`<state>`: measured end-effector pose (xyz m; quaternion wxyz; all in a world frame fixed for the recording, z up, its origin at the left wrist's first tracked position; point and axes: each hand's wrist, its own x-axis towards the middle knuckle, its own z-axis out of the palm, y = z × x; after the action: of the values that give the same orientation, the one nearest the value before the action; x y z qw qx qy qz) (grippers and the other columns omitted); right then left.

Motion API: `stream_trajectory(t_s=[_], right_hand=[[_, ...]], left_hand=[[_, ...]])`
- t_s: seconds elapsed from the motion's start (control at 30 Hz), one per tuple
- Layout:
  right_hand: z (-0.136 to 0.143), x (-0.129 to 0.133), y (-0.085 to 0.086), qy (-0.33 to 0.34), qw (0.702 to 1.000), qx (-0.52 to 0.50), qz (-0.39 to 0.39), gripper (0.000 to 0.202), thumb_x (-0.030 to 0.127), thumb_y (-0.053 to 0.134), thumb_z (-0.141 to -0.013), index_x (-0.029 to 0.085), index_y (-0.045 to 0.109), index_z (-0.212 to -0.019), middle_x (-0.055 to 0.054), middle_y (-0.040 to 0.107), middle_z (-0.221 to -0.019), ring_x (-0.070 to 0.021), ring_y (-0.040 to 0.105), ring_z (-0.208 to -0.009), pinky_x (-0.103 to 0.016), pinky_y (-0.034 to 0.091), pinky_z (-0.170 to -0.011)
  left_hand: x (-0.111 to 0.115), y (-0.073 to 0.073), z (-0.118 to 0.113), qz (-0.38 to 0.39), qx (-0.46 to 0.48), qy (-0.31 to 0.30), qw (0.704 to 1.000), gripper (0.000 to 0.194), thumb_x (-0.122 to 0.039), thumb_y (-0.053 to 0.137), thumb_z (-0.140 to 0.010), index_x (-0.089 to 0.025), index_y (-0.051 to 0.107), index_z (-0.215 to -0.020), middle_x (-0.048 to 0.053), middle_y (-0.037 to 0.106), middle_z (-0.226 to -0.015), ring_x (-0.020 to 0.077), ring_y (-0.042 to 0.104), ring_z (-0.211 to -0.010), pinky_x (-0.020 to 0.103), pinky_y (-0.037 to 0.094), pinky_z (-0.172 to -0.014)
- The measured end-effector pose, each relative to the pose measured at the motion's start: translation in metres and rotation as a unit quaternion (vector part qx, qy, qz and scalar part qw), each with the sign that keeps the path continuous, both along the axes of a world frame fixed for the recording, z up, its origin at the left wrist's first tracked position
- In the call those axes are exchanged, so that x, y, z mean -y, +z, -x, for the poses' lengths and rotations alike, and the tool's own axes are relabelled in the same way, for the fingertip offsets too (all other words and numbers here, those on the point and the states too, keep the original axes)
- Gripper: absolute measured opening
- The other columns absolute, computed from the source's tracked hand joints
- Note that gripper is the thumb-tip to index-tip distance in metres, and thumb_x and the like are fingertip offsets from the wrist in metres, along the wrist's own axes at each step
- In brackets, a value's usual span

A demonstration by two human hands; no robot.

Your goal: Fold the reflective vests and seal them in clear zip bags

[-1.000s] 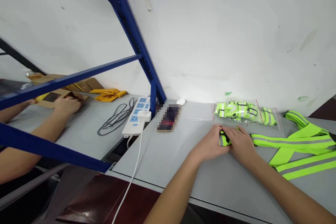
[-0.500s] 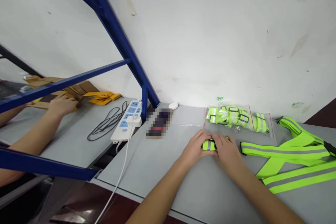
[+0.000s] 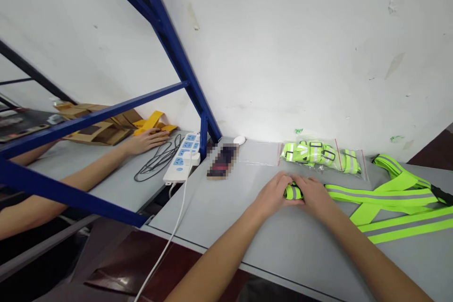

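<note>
Taking the roll in the hands as the centre of a clock, one open carton [image 3: 102,133] lies far off between 9 and 10 o'clock, and beside it one hand of a co-worker [image 3: 150,140] rests at a yellow packet [image 3: 153,123]; how many packets are there, I cannot tell. Next come one black cable [image 3: 155,163], loosely coiled, and one white power strip [image 3: 181,160] with one white plug [image 3: 191,158] in it. At 10 o'clock are one blurred phone [image 3: 222,161] and one white disc [image 3: 239,140]; near 11, flat clear plastic [image 3: 260,153]. Two hands, left [image 3: 272,194] and right [image 3: 314,194], are close together, both clamped on one green roll [image 3: 293,192], at the table top. Two filled bags [image 3: 311,153] lie between 1 and 2 o'clock, and loose green straps [image 3: 385,196] at 3, their number unclear. Two grey tables [image 3: 255,245] meet beside one blue frame [image 3: 177,52], with a gap under the strip. Behind stands one white wall [image 3: 283,47], marked and chipped.
</note>
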<state>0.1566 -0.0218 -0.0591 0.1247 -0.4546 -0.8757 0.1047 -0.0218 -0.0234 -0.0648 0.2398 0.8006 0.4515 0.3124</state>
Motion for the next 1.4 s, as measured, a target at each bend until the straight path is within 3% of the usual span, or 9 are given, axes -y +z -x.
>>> stream_trajectory(t_s=[0.13, 0.3, 0.37, 0.47, 0.7, 0.87, 1.03, 1.27, 1.4], right_hand=[[0.0, 0.001, -0.002, 0.009, 1.0, 0.011, -0.027, 0.037, 0.016, 0.059, -0.078, 0.016, 0.055, -0.115, -0.009, 0.068, -0.101, -0.0245, 0.064, -0.089, -0.037, 0.042, -0.087], [0.0, 0.008, -0.005, 0.016, 0.998, 0.01, -0.058, 0.052, 0.019, 0.059, -0.078, 0.016, 0.05, -0.129, -0.008, 0.068, -0.1, -0.0249, 0.063, -0.088, -0.038, 0.042, -0.087], [0.003, 0.012, -0.005, -0.005, 0.997, 0.02, -0.07, 0.058, 0.018, 0.058, -0.078, 0.018, 0.047, -0.134, -0.008, 0.068, -0.098, -0.0242, 0.063, -0.084, -0.036, 0.043, -0.082], [0.01, 0.016, -0.006, -0.013, 0.996, 0.036, -0.078, 0.064, 0.014, 0.055, -0.076, 0.02, 0.044, -0.139, -0.008, 0.068, -0.1, -0.0232, 0.062, -0.083, -0.036, 0.043, -0.082], [0.021, 0.017, -0.01, 0.006, 0.996, 0.038, -0.083, 0.08, 0.007, 0.053, -0.07, 0.022, 0.033, -0.146, -0.007, 0.065, -0.114, -0.0232, 0.06, -0.098, -0.035, 0.044, -0.086], [0.02, 0.017, -0.008, 0.027, 0.995, 0.043, -0.089, 0.083, 0.006, 0.052, -0.066, 0.023, 0.035, -0.145, -0.008, 0.065, -0.114, -0.0248, 0.059, -0.099, -0.036, 0.046, -0.083], [0.016, 0.016, -0.009, 0.042, 0.991, -0.004, -0.128, 0.08, 0.007, 0.049, -0.064, 0.022, 0.04, -0.142, -0.008, 0.064, -0.118, -0.0243, 0.059, -0.104, -0.036, 0.047, -0.087], [-0.003, 0.013, 0.009, 0.014, 0.948, -0.11, -0.297, 0.06, 0.009, 0.049, -0.075, 0.019, 0.046, -0.135, -0.01, 0.067, -0.115, -0.0254, 0.061, -0.109, -0.04, 0.047, -0.093], [-0.021, 0.011, 0.026, 0.011, 0.915, -0.168, -0.367, 0.052, 0.02, 0.053, -0.084, 0.02, 0.044, -0.136, -0.012, 0.068, -0.114, -0.0259, 0.062, -0.111, -0.041, 0.049, -0.093]], left_hand=[[0.003, -0.001, -0.002, -0.02, 0.004, -0.019, 1.0, 0.048, -0.057, 0.072, -0.07, -0.02, 0.052, -0.093, 0.004, 0.052, -0.091, 0.0209, 0.053, -0.086, 0.031, 0.044, -0.075], [0.0, -0.003, 0.003, -0.011, 0.079, -0.053, 0.995, 0.066, -0.066, 0.074, -0.06, -0.02, 0.05, -0.101, 0.006, 0.052, -0.102, 0.022, 0.054, -0.091, 0.033, 0.046, -0.077], [-0.012, 0.001, 0.011, 0.007, 0.094, -0.045, 0.995, 0.054, -0.068, 0.052, -0.08, -0.02, 0.051, -0.104, 0.008, 0.054, -0.106, 0.019, 0.055, -0.086, 0.031, 0.046, -0.076], [-0.046, 0.01, 0.026, 0.062, 0.006, 0.088, 0.994, 0.049, -0.048, 0.015, -0.098, -0.02, 0.055, -0.097, 0.004, 0.06, -0.09, 0.0146, 0.057, -0.074, 0.028, 0.045, -0.071], [-0.111, 0.001, 0.03, 0.096, -0.142, 0.203, 0.964, 0.018, -0.03, 0.059, -0.08, -0.016, 0.053, -0.089, 0.011, 0.061, -0.094, 0.0255, 0.058, -0.091, 0.032, 0.042, -0.076], [-0.108, -0.009, 0.019, 0.084, -0.2, 0.214, 0.952, 0.021, -0.032, 0.055, -0.082, -0.015, 0.054, -0.096, 0.015, 0.061, -0.102, 0.0303, 0.057, -0.1, 0.036, 0.04, -0.082], [-0.111, -0.004, 0.028, 0.075, -0.2, 0.211, 0.954, 0.015, -0.023, 0.044, -0.087, -0.017, 0.056, -0.08, 0.01, 0.065, -0.085, 0.024, 0.06, -0.085, 0.031, 0.04, -0.074], [-0.087, 0.041, 0.047, 0.014, -0.132, 0.256, 0.957, 0.01, -0.023, 0.046, -0.081, -0.02, 0.052, -0.074, 0.001, 0.062, -0.075, 0.0163, 0.057, -0.072, 0.025, 0.038, -0.063], [-0.058, 0.051, 0.028, -0.003, -0.03, 0.194, 0.981, 0.0, -0.021, 0.051, -0.076, -0.021, 0.05, -0.075, -0.005, 0.057, -0.064, 0.0119, 0.053, -0.058, 0.022, 0.036, -0.056]])
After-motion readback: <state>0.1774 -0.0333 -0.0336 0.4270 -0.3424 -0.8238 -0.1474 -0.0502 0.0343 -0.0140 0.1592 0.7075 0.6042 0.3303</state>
